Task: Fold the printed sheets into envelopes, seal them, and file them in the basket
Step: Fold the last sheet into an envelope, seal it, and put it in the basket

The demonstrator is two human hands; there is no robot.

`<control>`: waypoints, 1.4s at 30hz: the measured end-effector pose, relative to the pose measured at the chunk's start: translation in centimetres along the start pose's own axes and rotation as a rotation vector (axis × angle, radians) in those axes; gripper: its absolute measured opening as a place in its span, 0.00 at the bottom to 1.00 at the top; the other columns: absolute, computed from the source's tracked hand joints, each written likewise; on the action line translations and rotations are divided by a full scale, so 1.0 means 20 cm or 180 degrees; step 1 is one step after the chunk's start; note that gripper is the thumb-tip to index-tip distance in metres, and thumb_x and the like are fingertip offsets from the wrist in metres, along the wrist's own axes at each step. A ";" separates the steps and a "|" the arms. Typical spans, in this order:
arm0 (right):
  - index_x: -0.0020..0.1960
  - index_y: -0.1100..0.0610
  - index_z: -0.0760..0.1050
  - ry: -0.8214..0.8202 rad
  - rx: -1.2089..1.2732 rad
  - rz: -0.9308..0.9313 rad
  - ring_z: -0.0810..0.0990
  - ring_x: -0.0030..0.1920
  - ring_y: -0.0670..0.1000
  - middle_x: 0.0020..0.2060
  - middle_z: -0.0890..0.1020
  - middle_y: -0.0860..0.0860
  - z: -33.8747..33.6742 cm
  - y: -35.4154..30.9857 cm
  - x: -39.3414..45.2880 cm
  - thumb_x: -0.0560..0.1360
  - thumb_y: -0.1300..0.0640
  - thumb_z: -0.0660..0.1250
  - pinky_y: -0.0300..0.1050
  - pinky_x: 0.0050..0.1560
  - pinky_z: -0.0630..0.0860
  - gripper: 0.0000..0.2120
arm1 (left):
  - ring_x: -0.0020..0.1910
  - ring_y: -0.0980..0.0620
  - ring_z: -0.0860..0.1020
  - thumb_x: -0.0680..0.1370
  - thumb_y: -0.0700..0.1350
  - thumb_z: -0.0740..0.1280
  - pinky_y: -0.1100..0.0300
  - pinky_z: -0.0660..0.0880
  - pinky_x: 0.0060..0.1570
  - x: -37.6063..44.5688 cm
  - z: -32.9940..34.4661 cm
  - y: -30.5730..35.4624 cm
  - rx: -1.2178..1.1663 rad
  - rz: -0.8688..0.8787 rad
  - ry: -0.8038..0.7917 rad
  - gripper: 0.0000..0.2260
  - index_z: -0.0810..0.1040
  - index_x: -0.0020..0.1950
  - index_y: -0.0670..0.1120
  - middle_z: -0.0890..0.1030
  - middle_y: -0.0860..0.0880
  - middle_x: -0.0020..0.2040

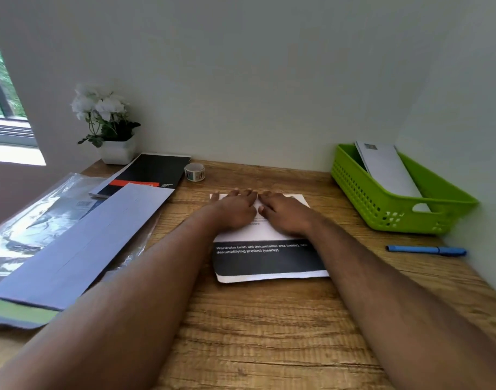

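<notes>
**Both hands flat on the printed sheet at mid-table**

At the far left a window (5, 88) shows greenery. On the wooden table (269, 327), a crinkled clear plastic sleeve (30, 220) lies at the left edge with a pale blue-grey envelope stack (81, 249) across it; the stack's near end shows a green strip. Behind these stand a white pot of white flowers (106, 125) and a black pad with an orange band (148, 173), and just right of the pad sits a small roll of patterned tape (194, 172).

In the middle lies the printed sheet (269, 257), white at its far part with a black band of white text nearer the person. The left hand (235, 206) and the right hand (283, 211) rest side by side on the sheet's far white half, fingers straight and released, pressing the paper down, grasping nothing. Fingertips reach its far edge; the black band lies between the forearms.

To the right, a blue pen (426, 250) lies on the table, well apart from the sheet. Behind it the green basket (381, 204) holds a white envelope (390, 170) leaning against its far wall.
</notes>
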State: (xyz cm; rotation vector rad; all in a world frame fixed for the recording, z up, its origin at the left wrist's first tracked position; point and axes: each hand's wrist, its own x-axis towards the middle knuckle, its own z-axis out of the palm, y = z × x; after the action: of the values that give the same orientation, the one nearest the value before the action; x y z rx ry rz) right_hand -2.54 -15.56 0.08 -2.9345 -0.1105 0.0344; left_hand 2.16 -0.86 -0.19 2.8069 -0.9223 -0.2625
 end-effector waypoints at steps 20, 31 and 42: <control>0.71 0.50 0.68 0.0267 0.0112 0.0313 0.68 0.69 0.50 0.70 0.70 0.48 -0.15 0.25 -0.07 0.74 0.41 0.67 0.42 0.66 0.64 0.29 | 0.75 0.44 0.60 0.77 0.44 0.58 0.38 0.49 0.72 -0.02 -0.10 -0.11 0.0083 -0.0346 0.0473 0.24 0.64 0.74 0.57 0.65 0.49 0.76; 0.72 0.44 0.65 0.1675 0.0003 -0.0043 0.55 0.76 0.52 0.74 0.63 0.46 -0.09 0.24 -0.01 0.74 0.50 0.69 0.58 0.72 0.54 0.28 | 0.55 0.44 0.75 0.75 0.39 0.67 0.55 0.56 0.54 -0.02 -0.11 -0.09 -0.0189 0.0588 0.2836 0.14 0.83 0.56 0.52 0.80 0.49 0.52; 0.55 0.49 0.80 0.1066 0.0045 -0.0103 0.76 0.60 0.51 0.59 0.81 0.49 -0.04 0.24 0.03 0.72 0.62 0.63 0.43 0.61 0.70 0.16 | 0.63 0.49 0.74 0.74 0.42 0.61 0.38 0.57 0.69 0.00 -0.04 -0.09 -0.0536 -0.0405 0.1147 0.13 0.80 0.52 0.56 0.79 0.54 0.59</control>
State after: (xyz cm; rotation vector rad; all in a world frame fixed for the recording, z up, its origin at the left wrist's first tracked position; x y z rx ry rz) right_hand -1.63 -20.36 -0.10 -2.8750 -0.1048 -0.4560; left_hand 3.41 0.62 0.19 2.6358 -0.6116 0.1414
